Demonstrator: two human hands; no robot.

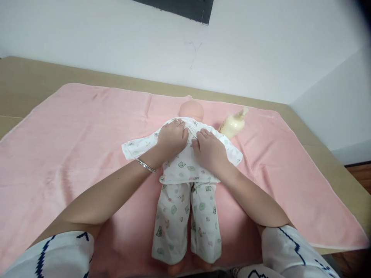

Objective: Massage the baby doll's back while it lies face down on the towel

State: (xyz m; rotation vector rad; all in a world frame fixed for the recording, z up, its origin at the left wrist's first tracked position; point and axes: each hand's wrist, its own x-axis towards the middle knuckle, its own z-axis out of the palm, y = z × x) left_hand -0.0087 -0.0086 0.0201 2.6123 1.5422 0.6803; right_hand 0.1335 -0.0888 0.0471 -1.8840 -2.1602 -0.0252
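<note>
Now a smooth-headed, pinkish doll (187,168) in white printed cloth clothes is stretched over the pink cloth blanket (95,112) on the pale wooden bench (37,69), head at twelve o'clock. Its top is being touched by the left hand (173,138) at eleven and right hand (211,150) at one; fingers are bent, pinching cannot be told. A cream pump bottle (232,125) is seen near, between one and two o'clock from the right.

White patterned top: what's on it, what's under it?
On the top: left hand and right hand, both at its upper part. Under it: the torso is covered, not visible. The doll's head shows past the far edge; trousers emerge below the hem, waist hidden.
</note>
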